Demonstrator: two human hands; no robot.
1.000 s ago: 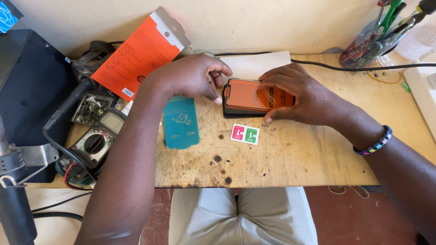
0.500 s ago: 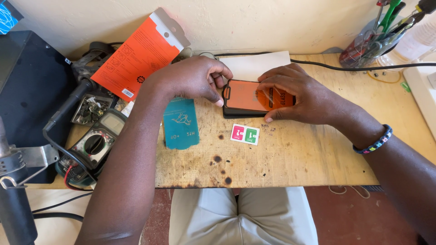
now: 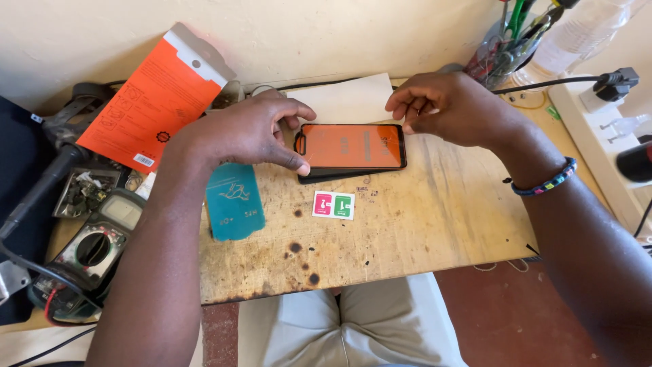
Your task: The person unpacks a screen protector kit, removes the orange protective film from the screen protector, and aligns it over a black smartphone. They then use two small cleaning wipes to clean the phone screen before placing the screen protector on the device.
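Indoors, a scorched wooden table (image 3: 421, 231) was set against a cream wall. One phone (image 3: 350, 147) lay at its middle, pinched at the left end by the left hand (image 3: 244, 132) and touched at the right by the curled right hand (image 3: 451, 109). One meter (image 3: 92, 248) was partly cut off.

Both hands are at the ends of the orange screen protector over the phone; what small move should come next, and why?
Probably nudge the orange screen protector square before lowering it: it sits skewed over the phone, whose dark edge shows below. The left hand pinches its notch end; the right hand holds the other.
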